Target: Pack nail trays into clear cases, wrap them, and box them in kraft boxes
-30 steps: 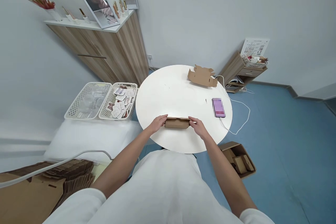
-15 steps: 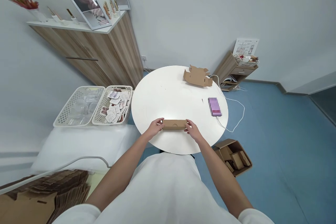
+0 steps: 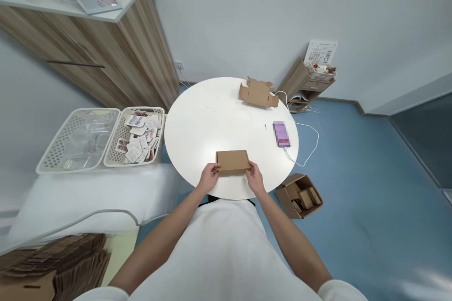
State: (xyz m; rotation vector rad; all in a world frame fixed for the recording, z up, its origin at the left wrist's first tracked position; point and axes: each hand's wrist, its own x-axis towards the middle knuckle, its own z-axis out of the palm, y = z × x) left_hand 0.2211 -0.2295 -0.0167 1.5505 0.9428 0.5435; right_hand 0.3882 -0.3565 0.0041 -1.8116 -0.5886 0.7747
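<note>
A small brown cardboard box (image 3: 232,162) is at the near side of the round white table (image 3: 197,127), its broad top face showing and its lid closed. My left hand (image 3: 209,176) grips the box's left end, fingers on its near corner. On the opposite end my right hand (image 3: 254,178) holds the right near corner with closed fingers. Whether the box rests fully on the table or is slightly lifted, I cannot tell. Farther back on the table lies an unfolded cardboard box blank (image 3: 259,92).
A blurred purple phone-like object (image 3: 281,134) with a white cable lies at the table's right. On the floor, a carton (image 3: 299,196) holds small boxes. To the left stand a basket of printed packets (image 3: 136,137), a basket of clear plastic (image 3: 79,140) and stacked flat cardboard (image 3: 52,265).
The box has tipped so its broad face now shows instead of a narrow side. Both hands stay at its ends, turned with it. The camera view has shifted.
</note>
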